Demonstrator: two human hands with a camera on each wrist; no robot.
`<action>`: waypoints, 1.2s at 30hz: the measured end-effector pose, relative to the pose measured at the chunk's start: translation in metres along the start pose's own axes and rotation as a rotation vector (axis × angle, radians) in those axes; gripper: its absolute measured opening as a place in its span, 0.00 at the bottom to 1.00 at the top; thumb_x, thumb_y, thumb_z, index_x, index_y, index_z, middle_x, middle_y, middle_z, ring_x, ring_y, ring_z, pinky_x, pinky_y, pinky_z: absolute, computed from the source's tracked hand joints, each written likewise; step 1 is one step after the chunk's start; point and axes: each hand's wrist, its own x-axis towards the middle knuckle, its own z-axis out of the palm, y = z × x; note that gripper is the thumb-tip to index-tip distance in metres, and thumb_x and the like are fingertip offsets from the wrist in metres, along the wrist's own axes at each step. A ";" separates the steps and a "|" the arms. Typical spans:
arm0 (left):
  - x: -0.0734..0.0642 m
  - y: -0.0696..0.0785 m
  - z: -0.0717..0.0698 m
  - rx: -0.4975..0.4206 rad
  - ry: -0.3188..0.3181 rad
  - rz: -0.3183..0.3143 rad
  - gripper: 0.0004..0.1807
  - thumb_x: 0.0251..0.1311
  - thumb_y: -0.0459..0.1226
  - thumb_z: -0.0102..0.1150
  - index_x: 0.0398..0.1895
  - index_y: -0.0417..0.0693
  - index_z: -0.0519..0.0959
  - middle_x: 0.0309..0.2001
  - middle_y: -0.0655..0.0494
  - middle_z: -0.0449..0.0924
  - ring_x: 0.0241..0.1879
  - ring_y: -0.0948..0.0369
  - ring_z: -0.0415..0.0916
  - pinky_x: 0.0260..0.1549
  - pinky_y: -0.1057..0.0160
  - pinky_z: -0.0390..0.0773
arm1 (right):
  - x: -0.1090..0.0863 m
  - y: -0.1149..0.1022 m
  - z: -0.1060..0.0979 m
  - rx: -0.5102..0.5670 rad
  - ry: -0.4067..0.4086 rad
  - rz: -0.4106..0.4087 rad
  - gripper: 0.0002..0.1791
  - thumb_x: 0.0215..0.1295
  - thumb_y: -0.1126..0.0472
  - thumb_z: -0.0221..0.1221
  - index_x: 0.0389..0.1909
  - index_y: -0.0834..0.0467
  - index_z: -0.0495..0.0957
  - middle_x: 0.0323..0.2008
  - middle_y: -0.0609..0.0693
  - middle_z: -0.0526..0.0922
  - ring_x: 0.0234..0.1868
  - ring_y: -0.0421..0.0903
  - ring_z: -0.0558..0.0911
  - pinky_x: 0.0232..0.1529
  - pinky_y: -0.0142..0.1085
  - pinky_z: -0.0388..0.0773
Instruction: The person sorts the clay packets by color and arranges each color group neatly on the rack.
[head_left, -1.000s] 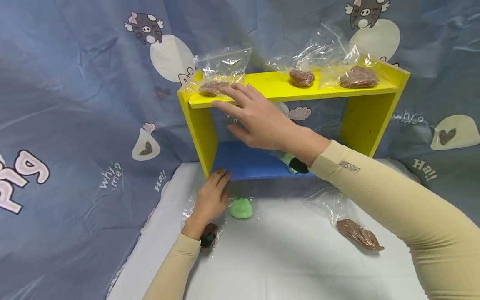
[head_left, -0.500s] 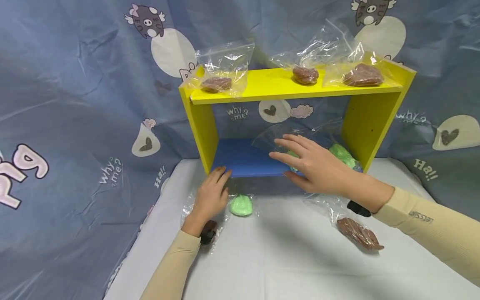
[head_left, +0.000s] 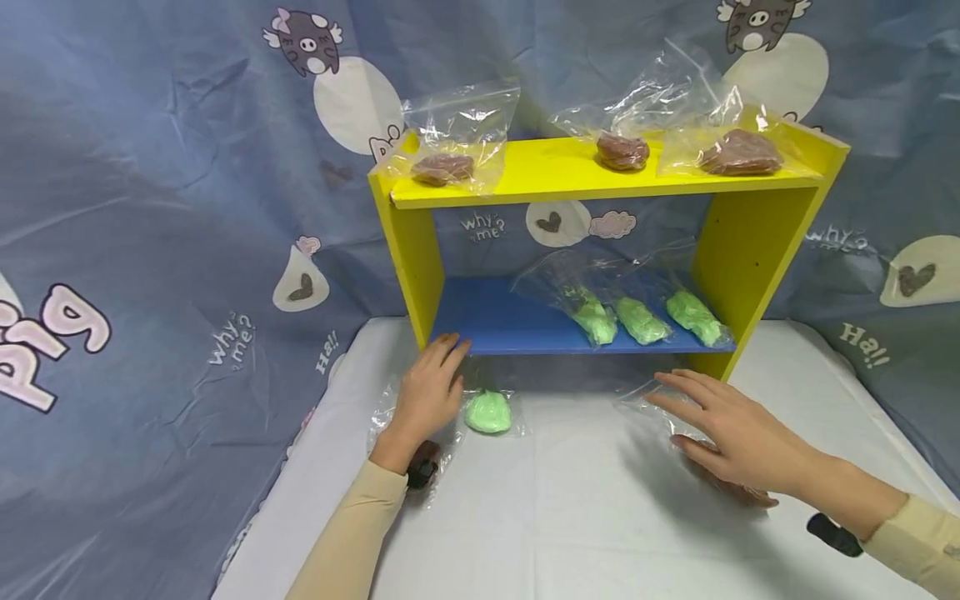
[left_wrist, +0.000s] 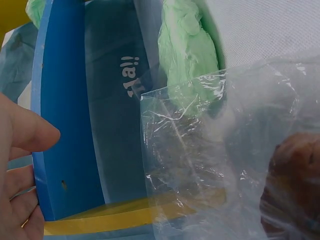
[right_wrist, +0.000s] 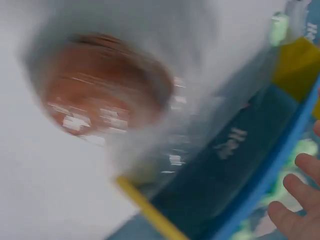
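A small yellow shelf (head_left: 408,258) with a blue lower board (head_left: 495,321) stands in the middle. My left hand (head_left: 430,392) holds the board's left front corner, fingers over the edge and thumb (left_wrist: 37,132) below. Under that wrist lies a bagged brown clay-like lump (left_wrist: 295,185), partly hidden in the head view. Just right of the left hand, a bagged green lump (head_left: 488,412) lies on the table. My right hand (head_left: 738,433) hovers with spread fingers over another bagged brown lump (right_wrist: 107,85), holding nothing; the right wrist view is blurred.
Three bagged green lumps (head_left: 641,321) lie on the blue board's right part. Along the yellow top board (head_left: 536,158) sit three bagged brown lumps (head_left: 622,152). A blue printed cloth (head_left: 187,208) hangs behind; white cloth (head_left: 570,500) covers the table.
My right hand has moved from in front of the upper left brown lump down and right, past the green lumps, to the brown lump on the table. My left hand has stayed on the shelf.
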 end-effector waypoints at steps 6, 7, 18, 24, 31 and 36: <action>0.001 0.002 0.002 0.012 -0.010 0.008 0.33 0.60 0.33 0.62 0.71 0.48 0.71 0.70 0.46 0.68 0.70 0.48 0.63 0.63 0.46 0.71 | -0.046 0.009 0.024 -0.022 0.030 0.090 0.41 0.57 0.52 0.71 0.73 0.42 0.68 0.70 0.54 0.69 0.64 0.57 0.73 0.56 0.57 0.73; 0.001 0.002 0.002 0.010 -0.008 0.009 0.34 0.59 0.32 0.63 0.71 0.48 0.71 0.70 0.46 0.68 0.70 0.47 0.63 0.63 0.46 0.71 | -0.052 0.009 0.027 -0.023 0.032 0.109 0.40 0.57 0.52 0.71 0.72 0.42 0.69 0.70 0.54 0.69 0.63 0.58 0.74 0.55 0.57 0.74; 0.000 0.004 -0.001 0.008 0.004 0.008 0.35 0.56 0.31 0.66 0.71 0.46 0.71 0.70 0.45 0.68 0.70 0.47 0.64 0.63 0.46 0.71 | -0.095 0.007 0.055 0.062 -0.049 0.274 0.41 0.59 0.46 0.71 0.73 0.40 0.67 0.70 0.55 0.66 0.63 0.58 0.73 0.39 0.56 0.81; 0.001 0.005 -0.002 0.031 -0.016 0.011 0.34 0.58 0.32 0.64 0.71 0.46 0.70 0.70 0.44 0.68 0.70 0.46 0.63 0.63 0.46 0.71 | -0.099 0.005 0.066 0.092 -0.091 0.317 0.42 0.60 0.52 0.71 0.75 0.45 0.65 0.71 0.57 0.65 0.63 0.60 0.73 0.38 0.54 0.82; 0.001 0.003 0.000 0.092 -0.063 0.035 0.35 0.61 0.34 0.61 0.73 0.44 0.67 0.71 0.41 0.65 0.72 0.45 0.60 0.69 0.48 0.64 | -0.095 0.004 0.076 0.039 -0.040 0.261 0.42 0.54 0.61 0.74 0.72 0.51 0.70 0.62 0.58 0.74 0.56 0.59 0.78 0.42 0.55 0.82; 0.001 0.000 0.000 0.124 -0.029 0.095 0.34 0.59 0.31 0.58 0.72 0.40 0.67 0.69 0.37 0.66 0.70 0.42 0.63 0.67 0.45 0.66 | -0.089 0.003 0.078 0.044 -0.009 0.262 0.41 0.51 0.64 0.75 0.69 0.52 0.73 0.58 0.54 0.76 0.52 0.55 0.80 0.45 0.53 0.81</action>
